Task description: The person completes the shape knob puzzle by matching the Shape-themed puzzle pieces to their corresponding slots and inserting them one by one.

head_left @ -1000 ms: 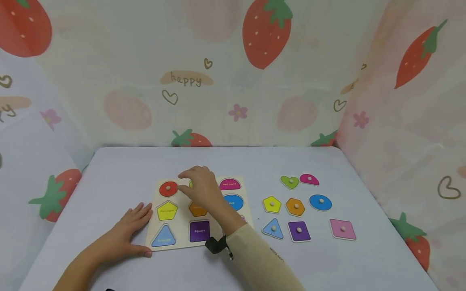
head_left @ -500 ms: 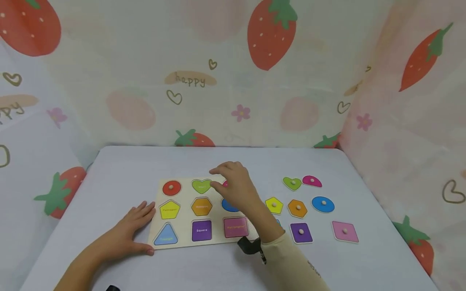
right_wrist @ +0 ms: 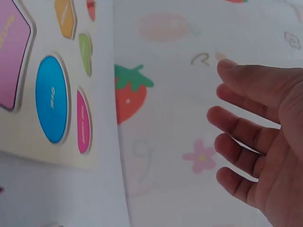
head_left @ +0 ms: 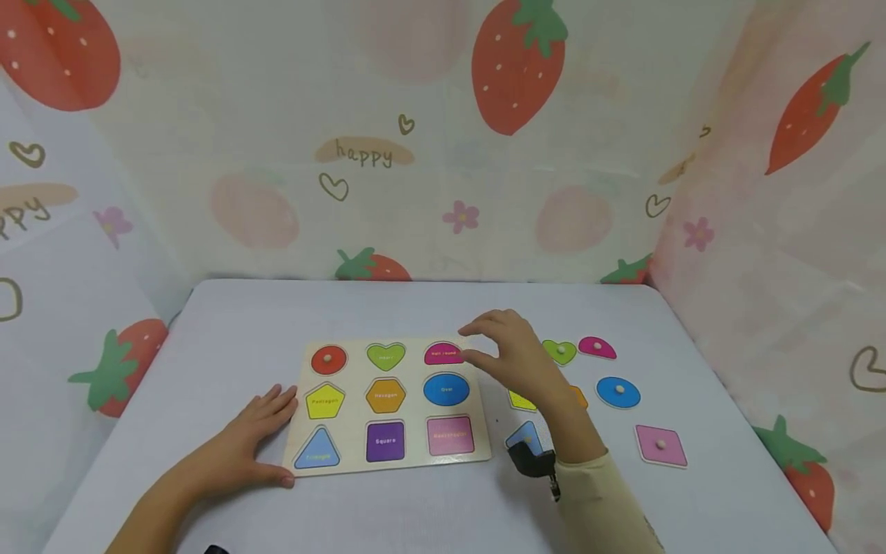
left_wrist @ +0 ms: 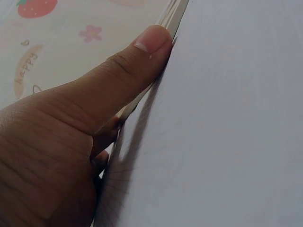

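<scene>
A wooden shape puzzle board (head_left: 354, 377) lies on the table with labelled, coloured recesses; a red circle piece (head_left: 328, 359) with a knob sits at its upper left. Spread flat along the board's left side is my left hand (head_left: 242, 440), its thumb (left_wrist: 154, 42) touching the board edge. My right hand (head_left: 522, 358) hovers over the upper right corner near the half-round recess (head_left: 441, 353), holding nothing. Thumb and fingers stand apart in the right wrist view. Beneath this arm, a light blue triangle piece (head_left: 524, 435) and yellow pentagon piece (head_left: 521, 401) are partly covered.
Right of the board lie knobbed pieces: a green heart (head_left: 566, 355), a magenta half round (head_left: 597, 348), a blue oval (head_left: 618, 393) and a pink rectangle (head_left: 661, 445). The arm mostly hides an orange hexagon (head_left: 581, 397). A strawberry-print curtain (head_left: 484, 169) stands behind the table.
My right hand has moved right, from beside the red circle across the board's top row to its upper right corner, uncovering the recesses. The left hand stays at the board's edge.
</scene>
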A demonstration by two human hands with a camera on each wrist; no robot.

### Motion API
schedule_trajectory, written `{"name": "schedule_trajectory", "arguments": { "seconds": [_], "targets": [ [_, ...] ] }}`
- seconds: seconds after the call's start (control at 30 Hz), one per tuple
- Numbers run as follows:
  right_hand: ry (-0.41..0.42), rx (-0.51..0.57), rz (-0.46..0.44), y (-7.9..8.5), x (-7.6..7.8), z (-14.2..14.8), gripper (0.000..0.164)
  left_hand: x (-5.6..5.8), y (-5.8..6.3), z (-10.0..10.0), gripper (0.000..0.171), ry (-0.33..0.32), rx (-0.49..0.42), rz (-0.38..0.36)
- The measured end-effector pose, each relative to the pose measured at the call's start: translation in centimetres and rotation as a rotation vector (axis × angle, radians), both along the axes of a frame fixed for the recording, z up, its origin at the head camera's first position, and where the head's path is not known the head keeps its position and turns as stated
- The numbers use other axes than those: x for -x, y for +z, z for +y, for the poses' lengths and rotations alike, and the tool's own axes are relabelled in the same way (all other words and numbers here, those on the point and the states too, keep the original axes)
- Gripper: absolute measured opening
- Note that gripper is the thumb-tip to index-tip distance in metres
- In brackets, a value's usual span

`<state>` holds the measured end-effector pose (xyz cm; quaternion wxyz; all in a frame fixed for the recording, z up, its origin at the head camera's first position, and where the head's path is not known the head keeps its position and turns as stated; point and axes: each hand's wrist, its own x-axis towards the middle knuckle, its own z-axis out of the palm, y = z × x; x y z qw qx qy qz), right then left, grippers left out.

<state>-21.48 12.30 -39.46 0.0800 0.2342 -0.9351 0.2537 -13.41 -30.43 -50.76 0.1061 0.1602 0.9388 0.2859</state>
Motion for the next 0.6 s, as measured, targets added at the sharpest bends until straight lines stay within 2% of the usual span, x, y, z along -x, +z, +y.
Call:
{"name": "schedule_trajectory", "arguments": {
  "seconds": [0.1, 0.27, 0.6],
  "targets": [
    [-0.02, 0.003, 0.008, 0.0, 0.3, 1.5, 0.033, 0.0, -0.2, 0.0, 0.124, -0.007, -0.01, -0.001],
    [-0.102, 0.035, -0.003, 0.1, 0.8, 4.1, 0.034, 0.0, -0.6, 0.2, 0.124, -0.017, -0.013, 0.006],
    [-0.205, 0.124, 0.009, -0.1, 2.5, 8.7, 0.034, 0.0, -0.3, -0.2, 0.123, -0.012, -0.006, 0.013]
  ]
}}
